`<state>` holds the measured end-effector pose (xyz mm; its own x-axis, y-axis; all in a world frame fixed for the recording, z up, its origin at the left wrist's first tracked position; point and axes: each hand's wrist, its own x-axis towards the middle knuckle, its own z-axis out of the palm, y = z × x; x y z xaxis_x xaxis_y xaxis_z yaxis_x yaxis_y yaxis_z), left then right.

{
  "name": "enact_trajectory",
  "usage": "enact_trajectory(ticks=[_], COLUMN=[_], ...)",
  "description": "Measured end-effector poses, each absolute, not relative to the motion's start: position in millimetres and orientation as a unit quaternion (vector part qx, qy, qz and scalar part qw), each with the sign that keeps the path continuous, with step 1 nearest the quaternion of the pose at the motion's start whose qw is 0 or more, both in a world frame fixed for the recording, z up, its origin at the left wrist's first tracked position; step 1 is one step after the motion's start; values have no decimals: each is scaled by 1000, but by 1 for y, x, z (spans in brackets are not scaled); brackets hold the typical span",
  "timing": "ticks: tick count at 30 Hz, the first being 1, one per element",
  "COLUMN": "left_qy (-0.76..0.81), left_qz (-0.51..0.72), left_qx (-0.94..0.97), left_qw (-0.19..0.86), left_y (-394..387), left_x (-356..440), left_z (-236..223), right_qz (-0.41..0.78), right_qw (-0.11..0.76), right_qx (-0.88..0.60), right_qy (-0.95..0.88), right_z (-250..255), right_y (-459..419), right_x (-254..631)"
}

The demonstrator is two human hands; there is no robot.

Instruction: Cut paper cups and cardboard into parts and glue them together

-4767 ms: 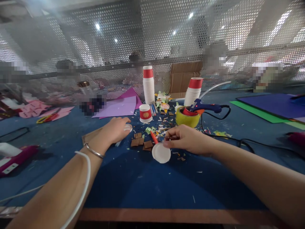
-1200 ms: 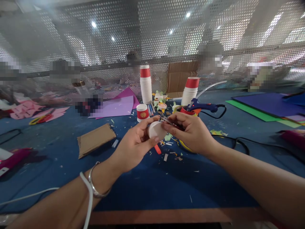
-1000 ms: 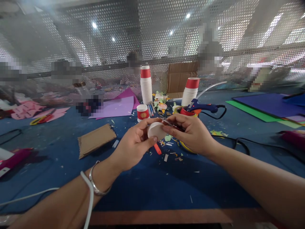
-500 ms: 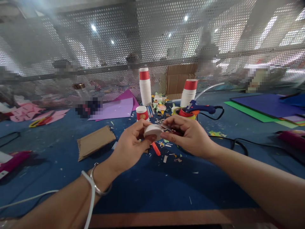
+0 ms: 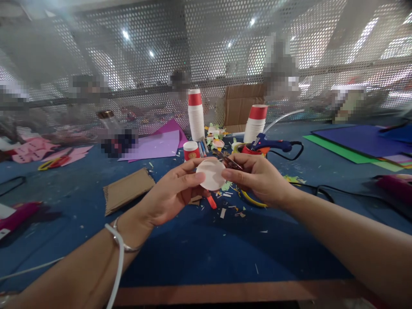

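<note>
My left hand (image 5: 170,195) pinches a round white disc, a cut cup bottom (image 5: 210,174), by its left edge, holding it up over the blue table (image 5: 193,249). My right hand (image 5: 259,178) touches the disc's right edge with its fingertips and also grips small scissors (image 5: 230,161), whose blades point up and left just behind the disc. Both hands hover above scattered paper scraps and a red-orange marker (image 5: 211,201).
A corrugated cardboard piece (image 5: 127,195) lies to the left. Behind stand two stacks of red-rimmed cups (image 5: 195,113) (image 5: 255,122), a single cup (image 5: 190,151), a blue glue gun (image 5: 273,145) on a tape roll with its black cord, purple paper (image 5: 154,143), and coloured sheets (image 5: 360,143).
My left hand took the disc from the table into both hands. In the last half second it turned the disc from edge-on to flat face toward me and raised it slightly.
</note>
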<state>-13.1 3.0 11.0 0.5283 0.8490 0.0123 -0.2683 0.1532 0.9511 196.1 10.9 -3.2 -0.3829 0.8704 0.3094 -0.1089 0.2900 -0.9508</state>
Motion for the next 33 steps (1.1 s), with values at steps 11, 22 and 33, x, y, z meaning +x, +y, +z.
enact_trajectory(ticks=[11, 22, 33], left_qy=[269, 271, 221], left_qz=[387, 367, 331], left_qx=[493, 486, 480], left_qw=[731, 746, 781], left_y=[3, 6, 10], left_x=[-13, -16, -23], left_z=[11, 10, 11], right_qz=[604, 646, 607], right_qw=[433, 418, 407], right_qx=[-293, -299, -297], right_qy=[-602, -565, -614], right_z=[-2, -3, -1], right_y=[10, 10, 11], right_x=[197, 196, 199])
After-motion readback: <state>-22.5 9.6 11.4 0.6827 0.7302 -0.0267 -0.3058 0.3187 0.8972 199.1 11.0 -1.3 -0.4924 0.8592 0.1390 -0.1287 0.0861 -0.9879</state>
